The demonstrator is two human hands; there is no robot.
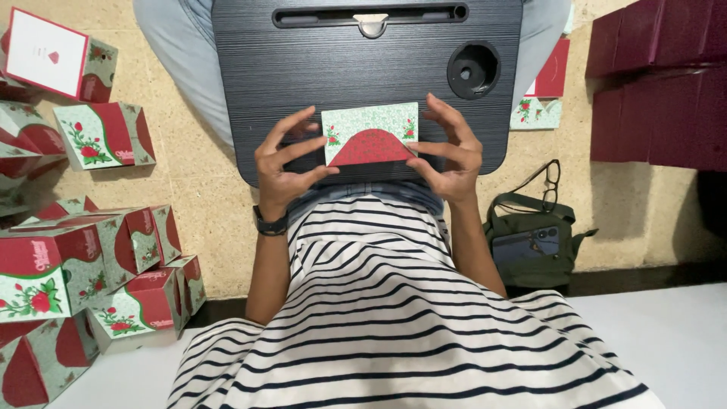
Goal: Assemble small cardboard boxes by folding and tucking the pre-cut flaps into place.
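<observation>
While both hands pinch it, the flat floral box blank (369,134) sits mid-frame on the black lap desk (303,68). Left hand (284,163) grips its left edge, right hand (450,155) its right, fingers clamped on card. Looks like the folding step; next move needs even pressure along the creases. Finished boxes (91,280) pile at lower left.

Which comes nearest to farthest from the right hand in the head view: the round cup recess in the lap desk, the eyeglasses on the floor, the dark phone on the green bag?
From the right hand:
1. Round cup recess, just above it.
2. Eyeglasses, to its right on the floor.
3. Dark phone, lower right on the green bag.
</observation>
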